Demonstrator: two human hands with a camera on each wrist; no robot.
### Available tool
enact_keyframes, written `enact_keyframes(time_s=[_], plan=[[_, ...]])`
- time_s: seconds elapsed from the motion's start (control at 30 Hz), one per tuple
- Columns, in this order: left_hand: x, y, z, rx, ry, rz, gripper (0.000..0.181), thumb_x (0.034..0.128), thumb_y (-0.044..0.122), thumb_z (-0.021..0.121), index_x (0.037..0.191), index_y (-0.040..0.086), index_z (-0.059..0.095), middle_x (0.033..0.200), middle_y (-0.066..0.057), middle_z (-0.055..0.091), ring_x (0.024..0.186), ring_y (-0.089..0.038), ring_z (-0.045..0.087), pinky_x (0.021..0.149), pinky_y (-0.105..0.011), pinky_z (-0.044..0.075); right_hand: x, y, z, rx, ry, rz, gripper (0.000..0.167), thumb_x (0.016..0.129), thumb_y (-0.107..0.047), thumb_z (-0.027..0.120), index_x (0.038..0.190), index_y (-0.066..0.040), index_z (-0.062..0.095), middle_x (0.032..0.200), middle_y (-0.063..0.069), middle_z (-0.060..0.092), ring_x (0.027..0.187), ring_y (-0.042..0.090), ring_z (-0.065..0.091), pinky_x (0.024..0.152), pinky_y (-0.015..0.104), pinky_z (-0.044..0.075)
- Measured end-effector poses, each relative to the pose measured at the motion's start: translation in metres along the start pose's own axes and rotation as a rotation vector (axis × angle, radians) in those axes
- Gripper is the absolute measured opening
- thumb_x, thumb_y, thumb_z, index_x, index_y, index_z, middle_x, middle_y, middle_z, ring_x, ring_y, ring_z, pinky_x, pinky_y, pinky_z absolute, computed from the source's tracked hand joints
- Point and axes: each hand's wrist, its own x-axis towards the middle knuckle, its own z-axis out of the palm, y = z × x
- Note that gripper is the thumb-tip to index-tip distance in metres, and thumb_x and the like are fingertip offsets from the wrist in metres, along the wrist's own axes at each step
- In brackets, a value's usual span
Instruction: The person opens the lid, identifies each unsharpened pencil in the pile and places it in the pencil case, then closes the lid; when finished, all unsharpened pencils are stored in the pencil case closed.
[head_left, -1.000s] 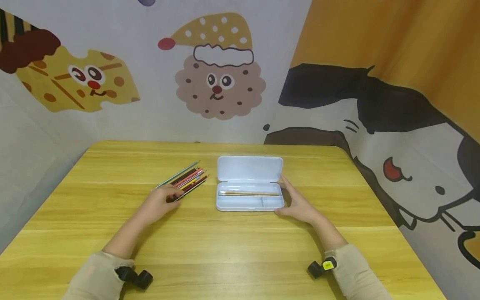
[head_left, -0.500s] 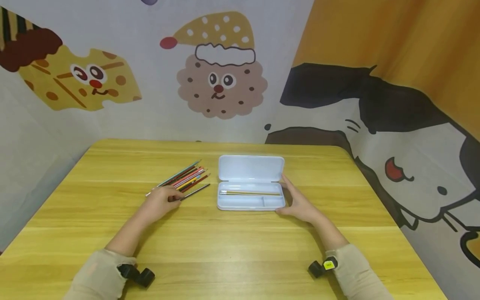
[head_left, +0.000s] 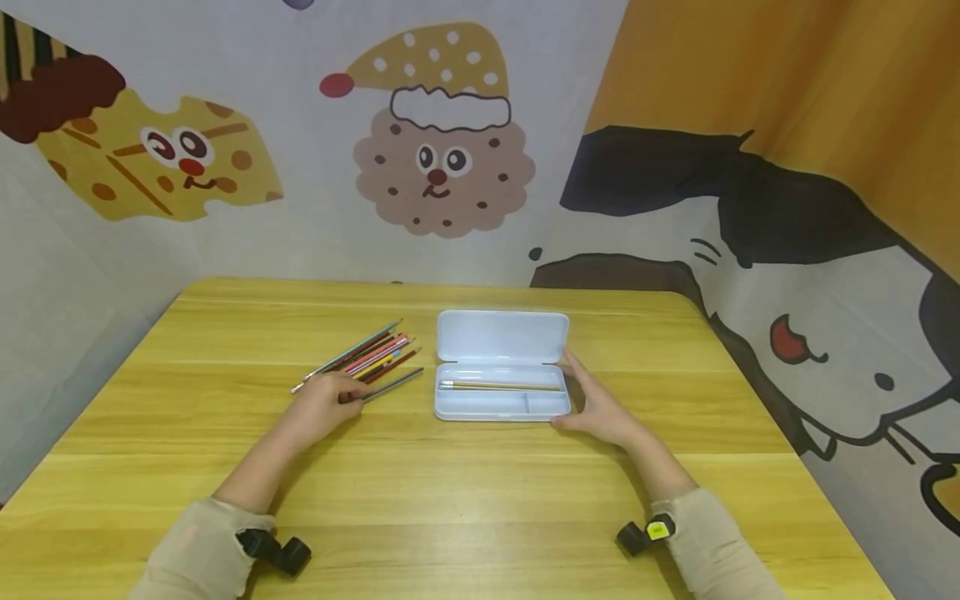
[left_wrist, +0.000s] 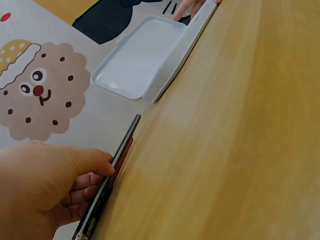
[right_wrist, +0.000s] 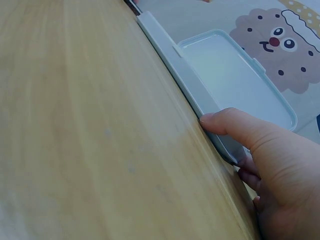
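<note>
The left hand (head_left: 318,410) is holding a grey pencil (head_left: 397,382) clamped in its grip, just beside the coloured pencils (head_left: 381,353) lying on the surface (head_left: 457,508). The right hand (head_left: 600,412) is gripping the right end of the open white case (head_left: 502,336), where gold pencils (head_left: 504,387) are lying in the back compartment.

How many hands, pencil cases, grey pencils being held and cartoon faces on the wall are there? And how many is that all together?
Hands: 2, the left hand and the right hand
Pencil case: 1
Held grey pencil: 1
Cartoon faces: 3, the cheese, the cookie and the black-and-white animal
Total: 7
</note>
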Motion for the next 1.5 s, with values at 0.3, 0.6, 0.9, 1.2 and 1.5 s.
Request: enact_keyframes(time_s=[0.3,0.6,0.9,1.2,1.5], plan=[[0.005,0.011,-0.004,-0.037,0.032,0.038,0.023,0.0850,-0.002,0.068,0.107,0.002,0.073,0.083,0.001,0.061,0.066,-0.012,0.048,0.055,-0.027,0.043,0.000,-0.003,0.000,-0.014,-0.001,0.014,0.114,0.073,-0.005,0.082,0.154,-0.006,0.002,0.145,0.025,0.035,0.138,0.038,0.021,0.110,0.057,0.005],[0.015,0.031,-0.006,-0.117,0.000,0.101,0.023,0.0873,-0.004,0.066,0.109,0.000,0.071,0.093,-0.005,0.063,0.074,-0.014,0.053,0.059,-0.027,0.048,-0.001,-0.004,0.000,-0.004,-0.003,0.013,0.113,0.074,-0.005,0.082,0.154,-0.006,0.002,0.146,0.024,0.034,0.139,0.037,0.020,0.111,0.057,0.004],[0.024,0.044,-0.002,-0.125,0.007,0.154,0.024,0.0872,-0.006,0.065,0.110,0.000,0.071,0.094,-0.011,0.066,0.075,-0.013,0.056,0.059,-0.027,0.048,0.005,0.036,0.002,-0.031,0.014,-0.010,0.120,0.071,-0.013,0.085,0.155,-0.023,0.000,0.147,0.013,0.036,0.139,0.029,0.022,0.112,0.053,0.005],[0.044,0.060,0.012,-0.139,0.013,0.222,0.020,0.0866,-0.005,0.066,0.105,0.001,0.073,0.092,-0.009,0.069,0.095,-0.029,0.062,0.064,-0.031,0.049,0.005,0.034,0.003,-0.028,0.009,-0.006,0.120,0.071,-0.017,0.086,0.155,-0.024,0.000,0.147,0.013,0.037,0.139,0.029,0.023,0.112,0.053,0.004],[0.071,0.076,0.030,-0.180,-0.043,0.239,0.019,0.0885,-0.004,0.063,0.103,0.002,0.073,0.094,-0.006,0.068,0.076,-0.014,0.056,0.064,-0.028,0.049,0.002,0.010,0.001,-0.015,0.010,0.003,0.117,0.072,-0.005,0.083,0.155,-0.012,0.002,0.145,0.022,0.036,0.138,0.038,0.022,0.110,0.059,0.004]])
